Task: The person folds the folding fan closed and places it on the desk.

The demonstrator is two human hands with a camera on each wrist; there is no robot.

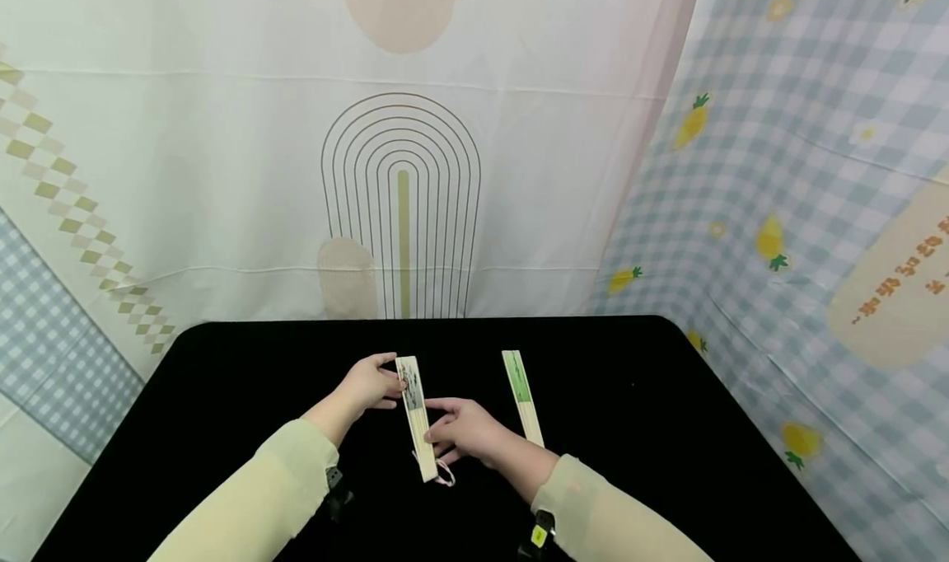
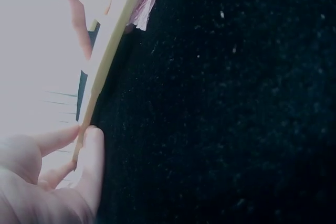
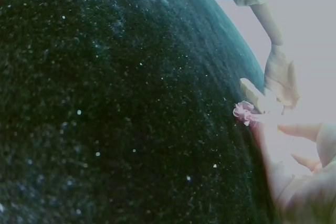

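A folded hand fan (image 1: pixel 417 420) with a dark ink pattern on its upper part is held between both hands above the black tabletop. My left hand (image 1: pixel 366 383) pinches its upper left edge between thumb and fingers, which the left wrist view shows close up on the fan (image 2: pixel 109 43). Lower down, my right hand (image 1: pixel 476 432) grips the fan's right side, thumb in front and some fingers hidden behind it. A pink tassel (image 3: pixel 245 113) hangs from the fan's lower end. To the right of my right hand lies another folded fan (image 1: pixel 518 378), green on top, its lower end covered by the forearm.
The black table (image 1: pixel 630 430) has rounded far corners. Behind it hangs a white patterned curtain (image 1: pixel 549 175), and a blue checked curtain (image 1: pixel 741 133) closes off the right side. Dark wrist devices sit at both sleeve cuffs.
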